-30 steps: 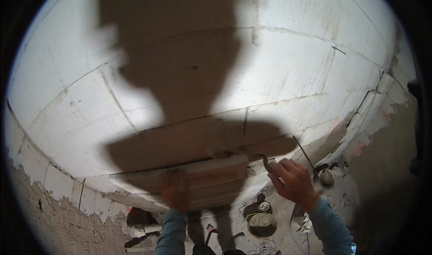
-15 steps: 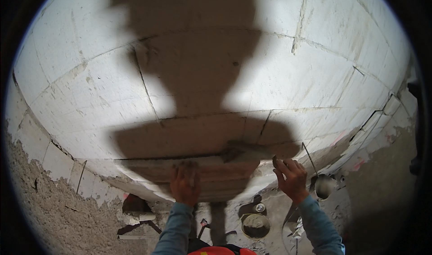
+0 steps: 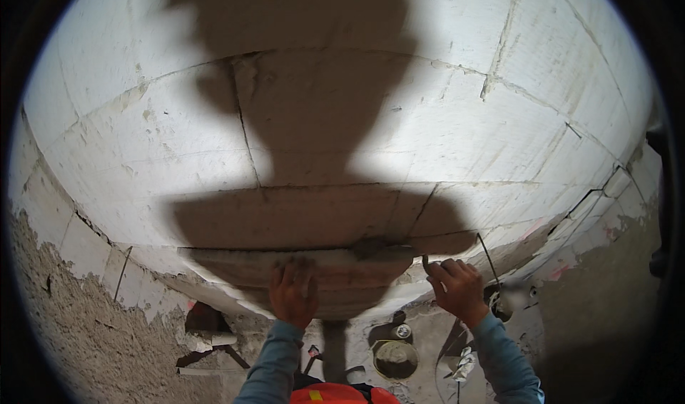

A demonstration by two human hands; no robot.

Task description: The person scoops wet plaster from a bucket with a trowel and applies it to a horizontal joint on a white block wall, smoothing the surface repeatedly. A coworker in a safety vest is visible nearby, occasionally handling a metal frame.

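Observation:
In the head view my left hand [image 3: 292, 290] rests against a long pale strip of block [image 3: 343, 267] on the wall, its fingers slightly bent and apart. My right hand [image 3: 454, 290] is closed on the bent handle of a trowel [image 3: 425, 264]; the trowel's dark blade lies in shadow along the crack above the strip, toward the middle, hard to make out. The white block wall [image 3: 478, 144] fills most of the view, with cracked joints and a large shadow of head and shoulders across it.
Below are a yellowish bucket [image 3: 396, 360], a small white round can [image 3: 403, 330], another bucket [image 3: 501, 304] by a thin rod [image 3: 485, 254], a dark opening with rubble [image 3: 207, 325] and scattered debris. Rough plaster [image 3: 85, 333] is at lower left, smoother plaster [image 3: 599, 283] at right.
My left hand has come into clearer view against the strip. My right hand, with the trowel, has shifted slightly left, and the blade has moved rightward along the crack. The camera view has shifted.

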